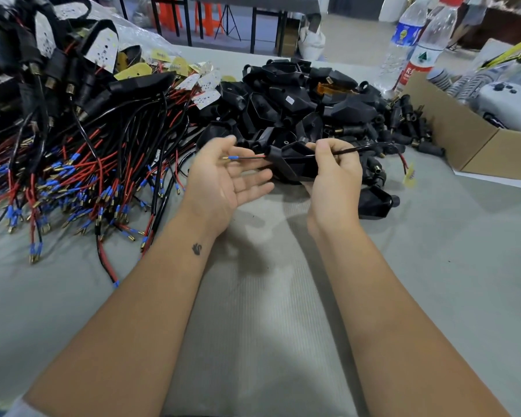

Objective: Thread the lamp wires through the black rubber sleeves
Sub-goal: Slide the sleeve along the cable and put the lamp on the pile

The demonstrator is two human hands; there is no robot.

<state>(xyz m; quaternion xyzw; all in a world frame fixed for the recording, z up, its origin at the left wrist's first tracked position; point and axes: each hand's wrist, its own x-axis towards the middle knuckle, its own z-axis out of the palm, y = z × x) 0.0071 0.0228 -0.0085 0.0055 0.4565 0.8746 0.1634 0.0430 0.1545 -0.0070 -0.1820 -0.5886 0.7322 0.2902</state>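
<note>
My right hand (334,173) pinches a lamp wire (364,149) and holds a black rubber sleeve (292,164) against its palm. The wire runs through the sleeve, and its blue-tipped end (232,158) sticks out on the left. My left hand (226,179) lies palm up just under that tip, fingers relaxed and holding nothing. The wire's far end carries a small yellow lamp board (409,176) that rests on the table to the right.
A heap of black rubber sleeves (298,97) lies behind my hands. Several red and black wires with blue tips (73,176) cover the left. A cardboard box (463,139) and two water bottles (415,40) stand at the right. One loose sleeve (376,203) lies near my right wrist.
</note>
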